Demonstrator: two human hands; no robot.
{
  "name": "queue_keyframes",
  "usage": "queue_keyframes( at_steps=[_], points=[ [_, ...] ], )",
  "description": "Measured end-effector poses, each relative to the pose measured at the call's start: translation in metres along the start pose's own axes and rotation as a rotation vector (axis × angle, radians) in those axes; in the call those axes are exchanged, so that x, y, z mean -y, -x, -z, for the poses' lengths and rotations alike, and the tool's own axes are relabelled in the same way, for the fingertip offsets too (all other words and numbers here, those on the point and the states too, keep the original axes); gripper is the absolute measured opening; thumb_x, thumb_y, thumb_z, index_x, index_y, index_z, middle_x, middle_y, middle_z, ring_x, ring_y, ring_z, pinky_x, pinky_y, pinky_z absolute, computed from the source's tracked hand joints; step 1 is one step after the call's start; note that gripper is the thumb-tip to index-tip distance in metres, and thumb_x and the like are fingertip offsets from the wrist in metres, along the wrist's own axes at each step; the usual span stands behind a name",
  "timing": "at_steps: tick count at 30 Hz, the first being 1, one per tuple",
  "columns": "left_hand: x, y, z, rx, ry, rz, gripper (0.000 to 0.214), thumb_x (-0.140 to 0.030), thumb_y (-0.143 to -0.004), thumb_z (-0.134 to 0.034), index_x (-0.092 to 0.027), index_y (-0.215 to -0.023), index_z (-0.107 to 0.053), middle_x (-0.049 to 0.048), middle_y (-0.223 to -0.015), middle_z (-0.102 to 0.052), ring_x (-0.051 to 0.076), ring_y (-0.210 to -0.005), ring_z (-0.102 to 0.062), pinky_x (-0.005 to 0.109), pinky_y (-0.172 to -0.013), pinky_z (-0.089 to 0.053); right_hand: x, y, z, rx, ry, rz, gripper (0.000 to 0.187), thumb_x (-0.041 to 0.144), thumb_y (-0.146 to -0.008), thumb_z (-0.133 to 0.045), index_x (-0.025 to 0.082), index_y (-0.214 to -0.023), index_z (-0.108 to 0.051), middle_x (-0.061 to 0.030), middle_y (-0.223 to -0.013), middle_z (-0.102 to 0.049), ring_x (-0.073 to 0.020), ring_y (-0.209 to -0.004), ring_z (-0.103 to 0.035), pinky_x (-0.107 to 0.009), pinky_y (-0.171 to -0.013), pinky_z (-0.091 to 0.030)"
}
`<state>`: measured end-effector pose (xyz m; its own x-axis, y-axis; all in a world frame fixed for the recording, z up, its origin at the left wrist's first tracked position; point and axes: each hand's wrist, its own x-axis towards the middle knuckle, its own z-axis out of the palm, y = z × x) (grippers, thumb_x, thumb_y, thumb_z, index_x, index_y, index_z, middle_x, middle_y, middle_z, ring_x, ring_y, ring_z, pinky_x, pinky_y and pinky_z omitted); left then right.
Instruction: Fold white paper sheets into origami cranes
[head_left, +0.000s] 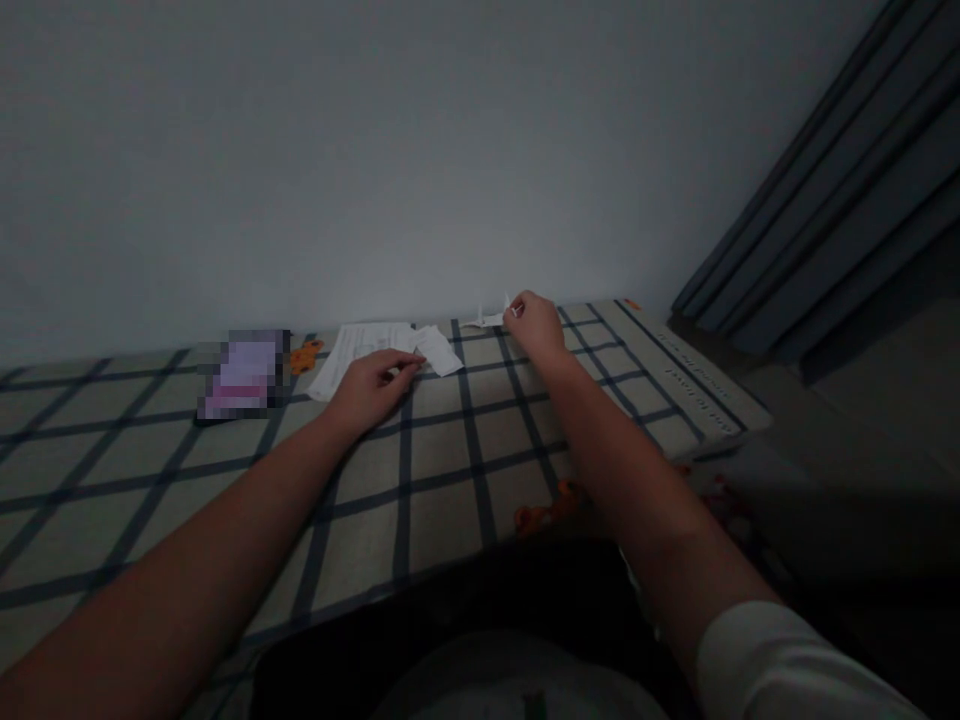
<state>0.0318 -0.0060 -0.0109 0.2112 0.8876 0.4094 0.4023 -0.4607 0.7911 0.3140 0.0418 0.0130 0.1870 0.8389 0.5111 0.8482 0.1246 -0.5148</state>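
Observation:
My left hand [371, 385] rests on the checked cloth with its fingers curled, the fingertips pinching the edge of a white paper sheet [360, 350]. A smaller white paper piece [441, 350] lies just right of that sheet. My right hand [534, 325] reaches further back near the wall, its fingers closed on a small folded white paper figure [491, 318] that stands on the cloth.
The checked cloth [450, 470] covers a low surface against a pale wall. A blurred purple object [244, 375] and a small orange thing [306, 355] lie at the back left. Another orange item [544, 517] sits at the near edge. Dark curtains [847, 200] hang at right.

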Motion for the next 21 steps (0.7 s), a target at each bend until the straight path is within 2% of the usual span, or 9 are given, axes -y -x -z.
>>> queue_keyframes(
  at_steps=[6,13,19,21],
  points=[
    [0.001,-0.002,-0.005,0.068,-0.303,-0.081,0.033,-0.042,-0.089,-0.056,-0.021,-0.104,-0.077,0.0064,-0.108,-0.076,0.024,-0.096,-0.068,0.034,-0.083,-0.055,-0.016,0.008,-0.011,0.063,0.041,-0.114,0.02,0.025,-0.087,-0.057,0.014,-0.097,-0.071,-0.0121,-0.096,-0.073,-0.0212,-0.091,-0.066,-0.03,-0.082,-0.045],
    [0.01,-0.002,-0.004,0.077,-0.337,-0.155,0.033,-0.042,-0.091,-0.055,-0.021,-0.106,-0.076,0.0063,-0.107,-0.076,0.022,-0.094,-0.069,0.031,-0.076,-0.056,-0.021,0.009,-0.026,0.092,0.069,-0.161,0.019,0.024,-0.088,-0.057,0.014,-0.095,-0.071,-0.012,-0.098,-0.073,-0.0226,-0.096,-0.067,-0.03,-0.086,-0.047],
    [0.015,-0.003,-0.002,0.041,-0.322,-0.154,0.033,-0.041,-0.089,-0.058,-0.02,-0.106,-0.077,0.0068,-0.106,-0.077,0.022,-0.093,-0.07,0.032,-0.077,-0.056,-0.014,0.015,-0.021,0.112,0.089,-0.187,0.025,0.029,-0.086,-0.059,0.014,-0.105,-0.068,-0.0136,-0.104,-0.072,-0.0255,-0.099,-0.067,-0.033,-0.086,-0.049],
    [0.016,-0.003,0.0,0.038,-0.307,-0.163,0.033,-0.04,-0.089,-0.057,-0.02,-0.106,-0.077,0.0071,-0.106,-0.077,0.022,-0.094,-0.07,0.032,-0.077,-0.057,-0.008,0.017,-0.017,0.076,0.097,-0.17,0.031,0.032,-0.087,-0.059,0.014,-0.111,-0.065,-0.0141,-0.109,-0.071,-0.0264,-0.102,-0.066,-0.033,-0.087,-0.049]
  ],
)
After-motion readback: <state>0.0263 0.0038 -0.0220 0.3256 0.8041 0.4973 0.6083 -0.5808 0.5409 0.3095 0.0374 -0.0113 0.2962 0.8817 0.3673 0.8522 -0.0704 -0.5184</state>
